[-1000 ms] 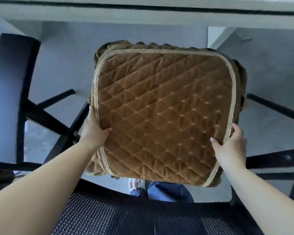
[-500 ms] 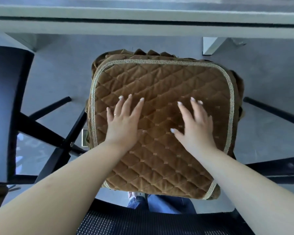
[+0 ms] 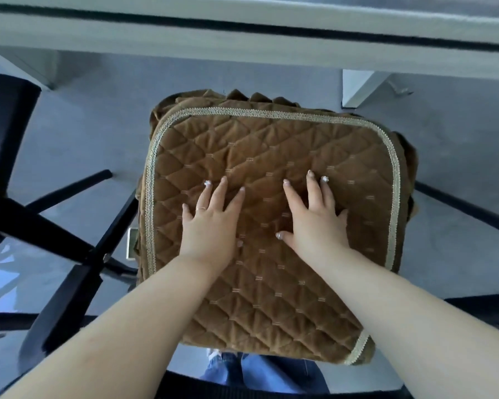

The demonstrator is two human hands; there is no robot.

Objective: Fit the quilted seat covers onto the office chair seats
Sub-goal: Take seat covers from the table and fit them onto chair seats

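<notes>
A brown quilted seat cover (image 3: 285,151) with pale braided trim lies over a chair seat in the middle of the view; its ruffled skirt hangs over the far and side edges. My left hand (image 3: 211,223) rests flat on the cover's middle, fingers spread, a ring on one finger. Just to its right, my right hand (image 3: 314,217) also presses flat on the quilting with fingers apart. Neither hand grips anything. The seat itself is hidden under the cover.
A black chair's base legs (image 3: 69,246) and its dark seat edge (image 3: 3,139) stand to the left. A white desk edge (image 3: 242,27) runs across the top. Black mesh of the chair back (image 3: 213,390) lies at the bottom, with jeans (image 3: 271,370) behind it. Grey floor surrounds.
One second ago my hands held the cover's left and right edges. They have moved onto its top and now lie flat near the middle, slightly closer together than half a second ago.
</notes>
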